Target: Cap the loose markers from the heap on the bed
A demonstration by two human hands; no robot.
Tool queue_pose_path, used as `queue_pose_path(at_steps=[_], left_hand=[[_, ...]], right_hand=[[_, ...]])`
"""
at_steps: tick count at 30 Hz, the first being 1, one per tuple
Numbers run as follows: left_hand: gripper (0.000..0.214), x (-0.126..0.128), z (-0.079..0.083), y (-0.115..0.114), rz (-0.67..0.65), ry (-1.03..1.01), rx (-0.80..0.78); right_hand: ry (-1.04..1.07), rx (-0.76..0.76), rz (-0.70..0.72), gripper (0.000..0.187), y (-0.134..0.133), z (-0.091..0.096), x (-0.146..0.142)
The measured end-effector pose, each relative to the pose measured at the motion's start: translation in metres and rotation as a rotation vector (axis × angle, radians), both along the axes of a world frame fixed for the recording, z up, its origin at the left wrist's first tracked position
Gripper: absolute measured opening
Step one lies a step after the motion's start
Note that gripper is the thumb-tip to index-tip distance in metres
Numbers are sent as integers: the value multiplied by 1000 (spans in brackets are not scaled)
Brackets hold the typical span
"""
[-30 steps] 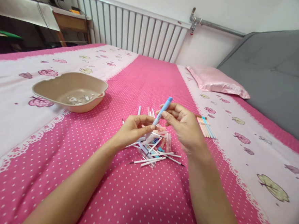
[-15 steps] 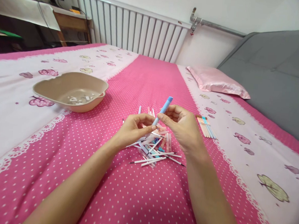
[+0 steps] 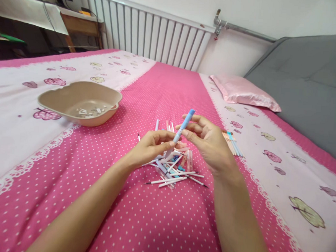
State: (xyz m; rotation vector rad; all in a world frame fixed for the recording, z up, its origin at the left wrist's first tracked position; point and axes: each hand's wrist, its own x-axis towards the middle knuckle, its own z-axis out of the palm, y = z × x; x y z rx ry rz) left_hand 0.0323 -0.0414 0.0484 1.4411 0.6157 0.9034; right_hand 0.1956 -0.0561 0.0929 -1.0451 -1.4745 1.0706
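A light blue pen with a darker blue cap is held tilted, cap end up, above a loose pile. My left hand is closed on its lower end between thumb and fingers. My right hand is at its upper part, thumb on the near side and fingers reaching behind it. Under my hands lie several white pen refills with dark tips, mixed with clear, pink and blue pen parts. My hands hide part of this pile.
A beige basin with small white pieces inside stands to the left. A row of peach and blue pens lies right of my right hand. A pink pillow rests by the grey headboard. Behind the bed is a white radiator.
My right hand has shifted slightly right and its fingers have spread a little along the pen. The pen's printed side now shows more. My left hand keeps nearly the same place.
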Motion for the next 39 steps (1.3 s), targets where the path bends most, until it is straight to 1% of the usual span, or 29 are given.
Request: queue_pose_path(at_steps=[5, 15, 21, 27, 31, 34, 39], left_hand=[[23, 1, 0, 0, 15, -7, -2], [27, 4, 1, -2, 75, 5, 2], [29, 4, 0, -2, 77, 32, 20], [26, 3, 0, -1, 61, -17, 3], [24, 4, 1, -1, 49, -44, -23], [22, 4, 1, -1, 34, -52, -20], [21, 3, 1, -1, 32, -40, 3]], right_hand=[[21, -22, 18, 29, 1, -2, 0], [-79, 35, -80, 35, 3, -5, 0], [-117, 48, -110, 37, 1, -4, -3], [-104, 34, -71, 39, 2, -5, -2], [-16, 18, 26, 32, 2, -2, 0], [13, 7, 89, 31, 0, 1, -1], [50, -44, 109, 30, 0, 0, -3]])
